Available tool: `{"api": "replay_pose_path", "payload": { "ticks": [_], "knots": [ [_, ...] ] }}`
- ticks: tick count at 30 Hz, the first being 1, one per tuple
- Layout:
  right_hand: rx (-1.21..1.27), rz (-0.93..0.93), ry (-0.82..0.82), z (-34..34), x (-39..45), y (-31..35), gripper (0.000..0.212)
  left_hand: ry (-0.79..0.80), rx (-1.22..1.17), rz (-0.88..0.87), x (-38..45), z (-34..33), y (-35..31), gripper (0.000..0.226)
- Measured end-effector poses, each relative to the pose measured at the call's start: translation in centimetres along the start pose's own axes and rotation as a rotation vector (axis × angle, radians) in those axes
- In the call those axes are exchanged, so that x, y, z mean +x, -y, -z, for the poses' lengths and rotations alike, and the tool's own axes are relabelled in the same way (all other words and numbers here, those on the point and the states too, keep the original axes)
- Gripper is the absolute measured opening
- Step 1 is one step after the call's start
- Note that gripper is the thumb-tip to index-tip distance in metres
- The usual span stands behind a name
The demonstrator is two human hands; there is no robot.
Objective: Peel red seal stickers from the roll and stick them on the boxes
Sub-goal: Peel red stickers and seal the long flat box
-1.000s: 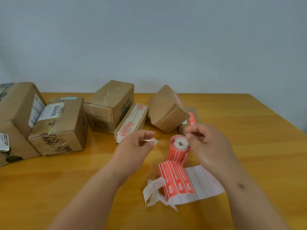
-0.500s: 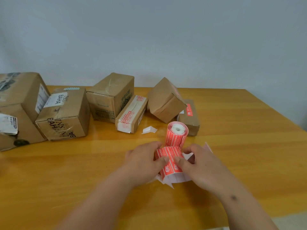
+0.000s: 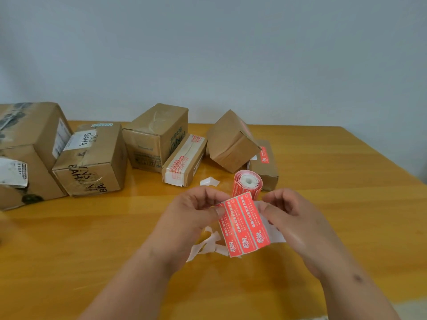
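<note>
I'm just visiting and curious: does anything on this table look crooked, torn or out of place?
Yes. One brown box sits tipped on an edge, leaning over a flat box. Torn white backing strips trail below the sticker strip, and a loose scrap lies near the roll.

Both forearms reach in from the near edge of the table, converging toward its middle, bare to the wrists. The left hand [image 3: 189,218] is raised off the tabletop with its back toward the camera, fingers curled and thumb pressed forward against them in a pinch. The right hand [image 3: 293,218] mirrors it just beside, also lifted, its fingers bent inward and thumb set against the index finger, the two thumbs pointing toward each other.
</note>
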State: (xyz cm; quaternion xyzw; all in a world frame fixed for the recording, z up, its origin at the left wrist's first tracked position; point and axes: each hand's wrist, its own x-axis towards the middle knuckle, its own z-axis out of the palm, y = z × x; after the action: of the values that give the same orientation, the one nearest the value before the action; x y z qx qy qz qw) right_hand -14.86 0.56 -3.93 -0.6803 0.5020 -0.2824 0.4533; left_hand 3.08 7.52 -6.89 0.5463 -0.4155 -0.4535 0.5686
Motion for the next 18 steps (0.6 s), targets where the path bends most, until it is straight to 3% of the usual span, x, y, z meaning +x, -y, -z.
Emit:
{"api": "replay_pose_path", "payload": {
  "ticks": [6, 8, 13, 18],
  "knots": [
    [0.199, 0.056, 0.285, 0.1, -0.6, 0.2, 0.042, -0.056, -0.217, -0.018, 0.0, 0.1, 0.6, 0.007],
    [0.218, 0.110, 0.307, 0.0, -0.5, 0.0, 0.050, -0.095, -0.233, 0.020, 0.1, 0.0, 0.8, 0.007],
    [0.150, 0.172, 0.267, -0.3, -0.4, -0.4, 0.032, -0.151, -0.230, 0.114, 0.1, 0.0, 1.1, 0.011],
    [-0.022, 0.188, 0.265, 0.0, -0.2, 0.7, 0.009, -0.028, -0.033, 0.027, -0.6, 0.2, -0.2, 0.018]
  ]
}}
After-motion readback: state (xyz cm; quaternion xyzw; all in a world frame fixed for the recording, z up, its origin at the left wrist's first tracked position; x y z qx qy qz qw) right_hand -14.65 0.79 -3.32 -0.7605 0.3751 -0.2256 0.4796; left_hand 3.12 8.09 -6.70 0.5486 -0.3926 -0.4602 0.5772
